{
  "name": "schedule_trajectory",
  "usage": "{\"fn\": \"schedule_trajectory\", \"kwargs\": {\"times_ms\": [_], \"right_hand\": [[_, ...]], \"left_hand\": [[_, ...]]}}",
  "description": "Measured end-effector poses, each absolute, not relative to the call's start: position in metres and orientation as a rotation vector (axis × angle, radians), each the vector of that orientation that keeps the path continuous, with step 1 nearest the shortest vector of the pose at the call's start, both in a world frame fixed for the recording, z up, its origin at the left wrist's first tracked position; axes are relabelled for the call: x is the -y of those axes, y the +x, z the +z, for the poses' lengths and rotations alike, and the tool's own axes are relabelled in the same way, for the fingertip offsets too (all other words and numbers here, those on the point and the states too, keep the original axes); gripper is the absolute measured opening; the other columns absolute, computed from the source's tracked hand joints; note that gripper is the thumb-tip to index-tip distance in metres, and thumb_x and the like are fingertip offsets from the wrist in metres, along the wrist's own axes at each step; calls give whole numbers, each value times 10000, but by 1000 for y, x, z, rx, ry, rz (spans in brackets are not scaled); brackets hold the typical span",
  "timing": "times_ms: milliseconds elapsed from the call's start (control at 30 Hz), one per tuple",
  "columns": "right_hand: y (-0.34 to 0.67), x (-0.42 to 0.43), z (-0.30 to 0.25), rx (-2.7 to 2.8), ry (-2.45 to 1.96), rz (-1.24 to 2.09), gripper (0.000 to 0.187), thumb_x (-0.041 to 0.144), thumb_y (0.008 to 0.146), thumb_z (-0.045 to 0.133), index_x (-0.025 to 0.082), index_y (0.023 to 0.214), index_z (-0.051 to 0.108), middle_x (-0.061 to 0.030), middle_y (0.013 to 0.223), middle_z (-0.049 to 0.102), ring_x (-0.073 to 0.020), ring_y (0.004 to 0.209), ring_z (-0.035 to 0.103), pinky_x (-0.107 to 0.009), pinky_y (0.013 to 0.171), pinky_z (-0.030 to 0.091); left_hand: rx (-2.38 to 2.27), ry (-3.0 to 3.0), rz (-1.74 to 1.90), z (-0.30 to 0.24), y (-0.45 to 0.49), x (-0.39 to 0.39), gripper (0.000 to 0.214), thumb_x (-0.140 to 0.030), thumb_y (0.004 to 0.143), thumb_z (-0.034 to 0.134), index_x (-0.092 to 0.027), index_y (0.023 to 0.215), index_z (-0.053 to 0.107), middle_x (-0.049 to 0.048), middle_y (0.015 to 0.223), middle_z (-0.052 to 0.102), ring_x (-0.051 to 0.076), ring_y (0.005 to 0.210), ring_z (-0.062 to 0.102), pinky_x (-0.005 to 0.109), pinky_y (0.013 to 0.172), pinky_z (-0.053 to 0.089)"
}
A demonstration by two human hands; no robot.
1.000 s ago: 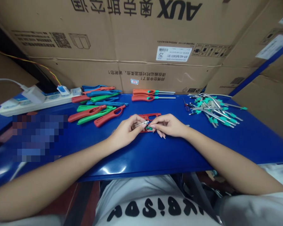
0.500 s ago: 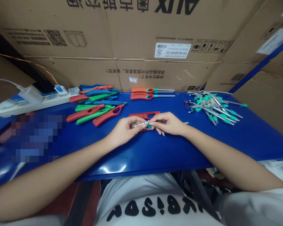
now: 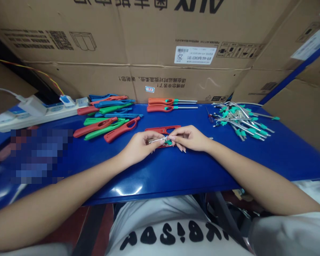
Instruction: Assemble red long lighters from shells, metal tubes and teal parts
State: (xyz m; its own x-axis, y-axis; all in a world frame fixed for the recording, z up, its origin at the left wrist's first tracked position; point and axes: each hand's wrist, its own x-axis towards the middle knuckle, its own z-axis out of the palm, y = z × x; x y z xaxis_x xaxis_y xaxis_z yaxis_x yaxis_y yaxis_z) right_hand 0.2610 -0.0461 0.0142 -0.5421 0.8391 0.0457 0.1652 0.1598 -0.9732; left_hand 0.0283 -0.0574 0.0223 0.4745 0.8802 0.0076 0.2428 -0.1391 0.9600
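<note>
My left hand [image 3: 138, 146] and my right hand [image 3: 190, 138] meet at the middle of the blue table [image 3: 162, 170]. Both pinch a small clear tube with a teal fitting and metal rod [image 3: 164, 140], holding it over a red plastic handle shell [image 3: 162, 130] that lies flat on the table. My fingers are closed round the part. The rod's far end pokes out to the right of my right hand.
Red, green and blue handle shells [image 3: 106, 119] are piled at the left rear. Two finished red lighters [image 3: 170, 105] lie at the back. A heap of teal-tipped metal rods [image 3: 240, 121] sits right. A white power strip [image 3: 37, 112] lies far left; cardboard boxes [image 3: 160, 46] wall the back.
My hands have stayed together on the small part, with only slight finger shifts. The view has drifted a little.
</note>
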Motion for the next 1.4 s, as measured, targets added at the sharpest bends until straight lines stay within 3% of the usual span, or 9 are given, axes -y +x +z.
{"fn": "schedule_trajectory", "kwargs": {"times_ms": [300, 1033, 1400], "right_hand": [[261, 46, 17, 1824, -928, 1431, 412, 517, 849, 726, 112, 927, 715, 3, 628, 659, -72, 425, 563, -200, 415, 509], [257, 49, 18, 1850, -967, 1398, 427, 548, 831, 720, 123, 859, 685, 3, 632, 639, -69, 427, 541, -200, 410, 474], [253, 52, 20, 1885, -1004, 1330, 430, 561, 852, 688, 132, 836, 654, 10, 627, 624, -66, 421, 529, -202, 424, 463]], "left_hand": [[-985, 1676, 758, 21, 28, 56, 418, -499, 824, 729, -132, 1023, 753, 79, 846, 759, 120, 586, 569, 222, 525, 438], [-1019, 1680, 783, 18, 29, 58, 388, -479, 811, 752, -146, 1009, 770, 80, 851, 781, 165, 672, 668, 239, 577, 500], [-992, 1679, 854, 11, 32, 59, 348, -445, 828, 746, -146, 1004, 763, 78, 898, 795, 194, 768, 723, 286, 729, 569]]}}
